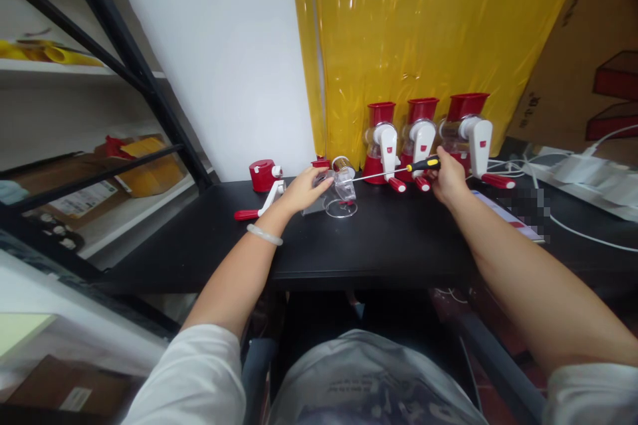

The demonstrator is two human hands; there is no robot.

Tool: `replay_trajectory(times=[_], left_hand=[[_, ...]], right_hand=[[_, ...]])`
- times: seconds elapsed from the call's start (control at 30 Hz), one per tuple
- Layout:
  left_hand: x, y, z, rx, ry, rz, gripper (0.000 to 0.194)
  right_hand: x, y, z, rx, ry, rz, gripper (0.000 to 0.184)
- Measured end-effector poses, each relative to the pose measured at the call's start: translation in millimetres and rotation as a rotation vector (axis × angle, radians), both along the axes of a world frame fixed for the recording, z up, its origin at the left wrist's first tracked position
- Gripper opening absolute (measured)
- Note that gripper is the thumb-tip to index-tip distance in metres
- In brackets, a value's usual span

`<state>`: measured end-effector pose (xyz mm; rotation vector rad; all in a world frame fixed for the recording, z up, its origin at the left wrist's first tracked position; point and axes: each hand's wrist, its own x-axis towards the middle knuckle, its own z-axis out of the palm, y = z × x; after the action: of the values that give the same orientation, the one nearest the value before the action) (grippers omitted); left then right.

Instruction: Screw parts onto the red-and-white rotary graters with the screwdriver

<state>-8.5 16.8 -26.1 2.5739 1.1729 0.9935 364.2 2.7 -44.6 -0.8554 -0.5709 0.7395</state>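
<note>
My left hand [308, 188] is closed around a clear plastic grater body [341, 196], which sits on the black table with its round opening toward me. In my right hand [449, 176] is a screwdriver [423, 164] with a black and yellow handle. Its long shaft points left, and the tip reaches the clear body or lies just in front of it; I cannot tell which. Behind the body lies a metal grater drum [343, 165]. Left of my left hand are a red base part [263, 175] and a white crank [272, 199] with a red handle.
Assembled red and white rotary graters, one of them here [383, 146], stand along the back. To the right lie a phone or tablet [508, 216], white cables and a power strip [593, 179]. A black-framed shelf [144, 80] rises at the left. A yellow sheet [423, 26] hangs behind.
</note>
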Motion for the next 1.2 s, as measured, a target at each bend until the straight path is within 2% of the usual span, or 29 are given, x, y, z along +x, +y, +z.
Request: replay_trajectory(times=[0.2,0.43,0.7,0.8,0.93,1.1,1.2], left_hand=[[0.1,-0.2,0.4,-0.005,-0.003,0.003,0.046],[-0.8,1.2,-0.4,0.002,0.006,0.000,0.049],[0.0,-0.1,0.1,-0.003,0.005,0.005,0.048],[0.1,-0.1,0.1,0.003,0.008,0.002,0.047],[0.1,0.5,-0.4,0.009,0.004,-0.007,0.050],[-0.3,0.8,-0.5,0.010,0.008,-0.002,0.049],[-0.4,0.5,-0.1,0.004,0.009,0.002,0.049]], right_hand=[[-2.3,0.1,2.6,-0.008,0.038,0.040,0.030],[2.6,1.2,-2.5,-0.011,0.009,0.028,0.040],[-2.4,0.5,2.6,-0.002,0.111,0.044,0.021],[-0.5,2.6,1.4,-0.034,0.078,0.014,0.031],[1.5,4.3,-2.9,-0.003,0.004,-0.026,0.042],[0.1,5.4,-4.0,0.040,0.048,0.005,0.029],[1.3,7.9,-4.4,0.046,0.060,0.030,0.027]])
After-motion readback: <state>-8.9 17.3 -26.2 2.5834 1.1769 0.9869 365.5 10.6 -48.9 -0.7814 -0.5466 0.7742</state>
